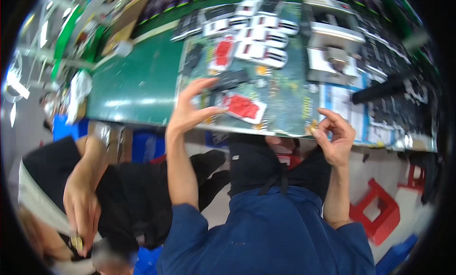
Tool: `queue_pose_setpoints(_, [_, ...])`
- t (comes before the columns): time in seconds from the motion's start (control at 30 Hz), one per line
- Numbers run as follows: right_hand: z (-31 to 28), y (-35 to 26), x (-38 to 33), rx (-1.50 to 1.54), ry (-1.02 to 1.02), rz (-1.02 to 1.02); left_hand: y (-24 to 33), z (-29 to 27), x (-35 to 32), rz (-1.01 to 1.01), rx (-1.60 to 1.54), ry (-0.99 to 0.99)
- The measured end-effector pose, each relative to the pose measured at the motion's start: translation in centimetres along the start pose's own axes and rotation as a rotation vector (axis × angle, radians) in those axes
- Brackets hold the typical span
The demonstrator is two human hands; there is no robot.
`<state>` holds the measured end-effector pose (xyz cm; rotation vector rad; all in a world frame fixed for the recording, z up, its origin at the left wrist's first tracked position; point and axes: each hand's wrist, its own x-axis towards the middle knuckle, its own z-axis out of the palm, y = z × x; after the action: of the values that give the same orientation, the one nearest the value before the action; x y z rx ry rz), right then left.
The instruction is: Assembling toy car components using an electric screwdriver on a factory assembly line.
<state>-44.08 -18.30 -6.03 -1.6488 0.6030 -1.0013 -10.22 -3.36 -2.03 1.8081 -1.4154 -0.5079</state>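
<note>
My left hand (187,111) reaches over the mat with thumb and fingers spread apart. Its fingertips are by a black rectangular part (232,79), and its thumb tip is at the left end of a white casing with a red inside (244,108). I cannot tell whether either is touched. At the mat's near right corner, my right hand (337,137) has its fingers curled, pinching a small gold-coloured piece (313,126). A second red-and-white casing (222,53) lies farther back, beside a dark part (193,57).
Several white casings with dark slots (261,37) are piled at the back of the mat. A white fixture (335,61) stands right, near rows of black parts (384,56). Left sits a co-worker, whose hand (83,211) holds something small. A red stool (377,213) stands right.
</note>
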Motion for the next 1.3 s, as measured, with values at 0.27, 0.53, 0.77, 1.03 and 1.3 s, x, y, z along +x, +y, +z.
queue_pose_setpoints(0.27, [-6.3, -3.8, 5.6, -0.217, 0.760, -0.423, 7.8, 5.7, 0.5, 0.230, -0.365, 0.404])
queue_pose_setpoints(0.53, [-8.1, -2.7, 9.9, 0.398, 0.409, 0.024, 14.5, 17.4, 6.6, 0.168, -0.684, 0.290])
queue_pose_setpoints(0.77, [-12.6, -6.6, 2.0, 0.339, 0.523, -0.193, 16.9, 28.4, 11.6, 0.173, 0.022, 0.175])
queue_pose_setpoints(1.03, [-14.7, -6.1, 0.0, 0.186, 0.517, -0.231, 20.1, 32.4, 13.7, -0.007, 0.005, 0.047])
queue_pose_setpoints(1.3, [-15.3, -7.5, -0.5, 0.344, 0.404, -0.346, 19.1, 32.1, 10.5, -0.091, -0.527, 0.006])
